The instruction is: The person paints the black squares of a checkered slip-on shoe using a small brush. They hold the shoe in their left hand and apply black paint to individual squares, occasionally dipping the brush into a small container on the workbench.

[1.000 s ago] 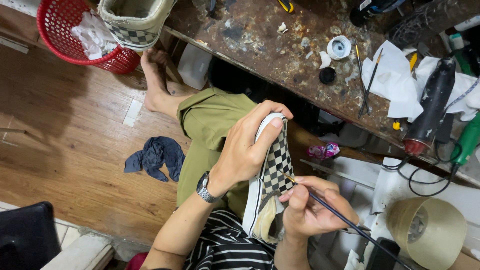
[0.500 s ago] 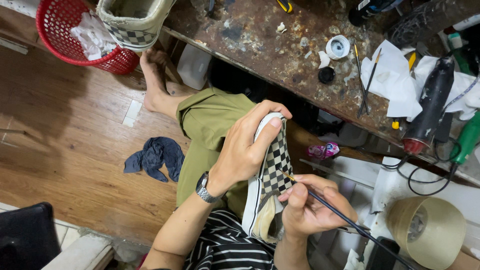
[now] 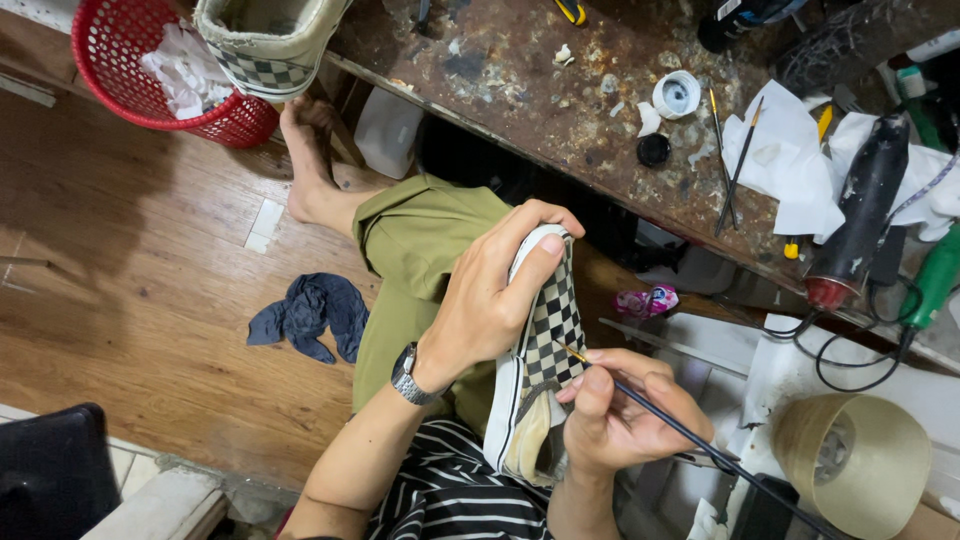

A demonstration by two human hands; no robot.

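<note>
the left hand (image 3: 490, 300) comes up from about 7 o'clock, forearm bare with a wristwatch (image 3: 408, 374) at the wrist, and wraps over the toe end of a checkered slip-on shoe (image 3: 540, 350). its fingers are curled together and clamped on the shoe's white rubber edge, thumb pressed along the near side. the shoe sits at the middle of the view, over the lap and green trousers (image 3: 415, 260), toe pointing toward 12 o'clock and opening toward 6 o'clock.

the right hand (image 3: 625, 420) rises from 6 o'clock just beside the shoe at its 4 o'clock side. its fingers are bunched and pinched on a thin paintbrush (image 3: 690, 440), whose tip touches the checkered upper while the dark handle runs off toward 4 o'clock.

at 12 o'clock lies a stained workbench (image 3: 560, 90) with a small white cap (image 3: 677, 95). a second checkered shoe (image 3: 265, 40) rests against a red basket (image 3: 130, 70) at 10 o'clock. a blue rag (image 3: 310, 315) lies on the wooden floor at 9 o'clock.
</note>
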